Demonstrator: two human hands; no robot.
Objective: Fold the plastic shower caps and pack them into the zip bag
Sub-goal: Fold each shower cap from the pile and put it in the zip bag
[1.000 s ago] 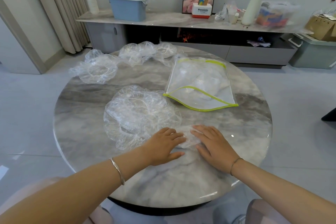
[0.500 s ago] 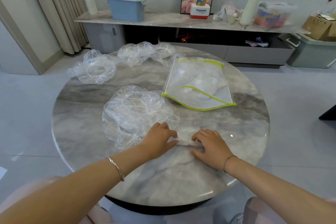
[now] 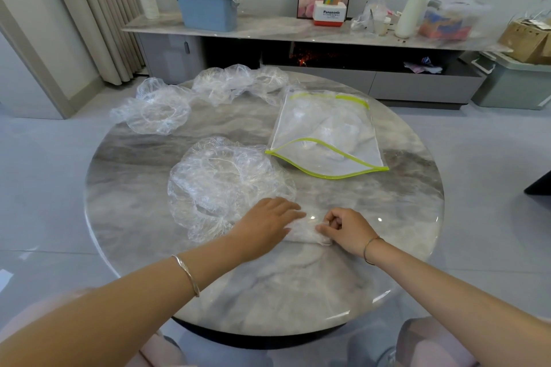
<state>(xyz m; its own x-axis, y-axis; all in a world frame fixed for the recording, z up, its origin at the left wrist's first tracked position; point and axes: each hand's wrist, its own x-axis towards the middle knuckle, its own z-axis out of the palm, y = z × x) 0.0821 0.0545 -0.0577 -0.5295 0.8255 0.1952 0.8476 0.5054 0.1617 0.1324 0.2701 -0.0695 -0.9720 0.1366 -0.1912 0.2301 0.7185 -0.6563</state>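
I read the folded cap [image 3: 307, 232] as the piece in hand: a narrow, crumpled strip of clear plastic lying on the worktop [image 3: 268, 292], on the near side of the zip bag [image 3: 328, 134] and apart from it. My left hand [image 3: 265, 228] lies across its left end with the fingers straight and together, pressing it flat. My right hand [image 3: 346, 231] has its fingers curled and pinching the right end. I judge this to be the last stage of folding, just before packing.

The zip bag's mouth faces me, its green edges parted, and there seems to be pale plastic already inside, though I cannot make out how much.

The next move, as I see it, calls for gathering the strip in one hand without letting it spring open, then sliding it through that mouth while the other hand steadies the bag.

A spread cap [image 3: 226, 185] lies to the bag's near left, and a cap [image 3: 155, 107] and more caps [image 3: 238, 83] lie to its far left, unfolded.
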